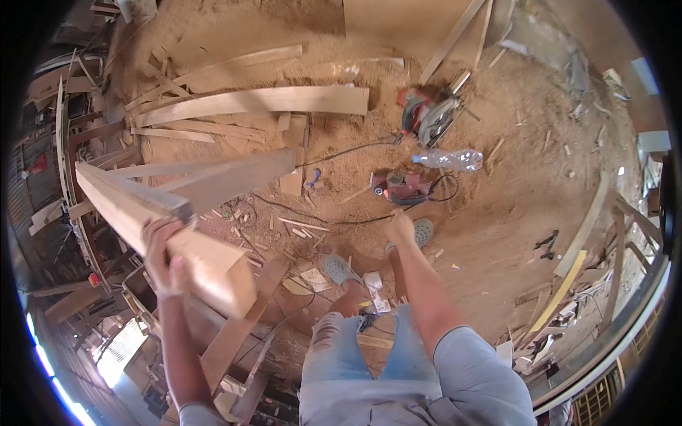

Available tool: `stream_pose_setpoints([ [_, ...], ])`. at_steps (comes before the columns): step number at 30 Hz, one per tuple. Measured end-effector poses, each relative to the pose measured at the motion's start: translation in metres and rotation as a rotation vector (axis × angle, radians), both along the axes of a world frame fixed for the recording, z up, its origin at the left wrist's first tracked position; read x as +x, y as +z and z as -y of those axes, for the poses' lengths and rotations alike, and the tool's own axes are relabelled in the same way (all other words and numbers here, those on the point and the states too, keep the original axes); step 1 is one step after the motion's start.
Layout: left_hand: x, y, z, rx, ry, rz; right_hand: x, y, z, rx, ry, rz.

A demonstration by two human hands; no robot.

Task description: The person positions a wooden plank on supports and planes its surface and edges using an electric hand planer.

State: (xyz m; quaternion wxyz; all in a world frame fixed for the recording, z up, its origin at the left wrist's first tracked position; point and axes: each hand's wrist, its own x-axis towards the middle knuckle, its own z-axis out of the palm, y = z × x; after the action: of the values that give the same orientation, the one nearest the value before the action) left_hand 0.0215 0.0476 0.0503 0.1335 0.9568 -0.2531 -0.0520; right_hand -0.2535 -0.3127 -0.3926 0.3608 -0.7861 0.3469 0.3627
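Left hand (162, 259) clamped on a thick wooden beam (213, 263), and that beam sits well left of the maroon power tool (403, 189) on the ground (511, 213)! Over to the right hand (400, 227), hanging just on the near side of the power tool; fingers apart or together, cannot tell. Just beyond the power tool, a clear plastic bottle (455, 160); farther past it, a circular saw (432, 119).

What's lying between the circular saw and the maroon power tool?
The head view shows a plastic bottle lying partly between the saw and tool.
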Motion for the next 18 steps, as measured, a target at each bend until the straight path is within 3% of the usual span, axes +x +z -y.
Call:
stream_pose_setpoints([
  [5, -0.006, -0.011, -0.011, 0.104, 0.086, 0.042, -0.038, -0.177, 0.019, -0.412, 0.421, 0.282],
  [7, -0.005, -0.013, -0.024, 0.131, 0.074, 0.047, -0.026, -0.199, 0.029, -0.311, 0.456, 0.107],
  [11, -0.007, -0.013, -0.024, 0.106, 0.102, 0.052, 0.005, -0.167, 0.041, -0.153, 0.534, 0.010],
  [14, -0.004, -0.005, -0.007, 0.096, 0.099, 0.023, 0.061, -0.077, 0.049, 0.115, 0.392, -0.169],
  [18, 0.001, 0.001, -0.004, -0.018, 0.072, -0.002, 0.052, 0.029, 0.036, 0.124, 0.206, 0.117],
])
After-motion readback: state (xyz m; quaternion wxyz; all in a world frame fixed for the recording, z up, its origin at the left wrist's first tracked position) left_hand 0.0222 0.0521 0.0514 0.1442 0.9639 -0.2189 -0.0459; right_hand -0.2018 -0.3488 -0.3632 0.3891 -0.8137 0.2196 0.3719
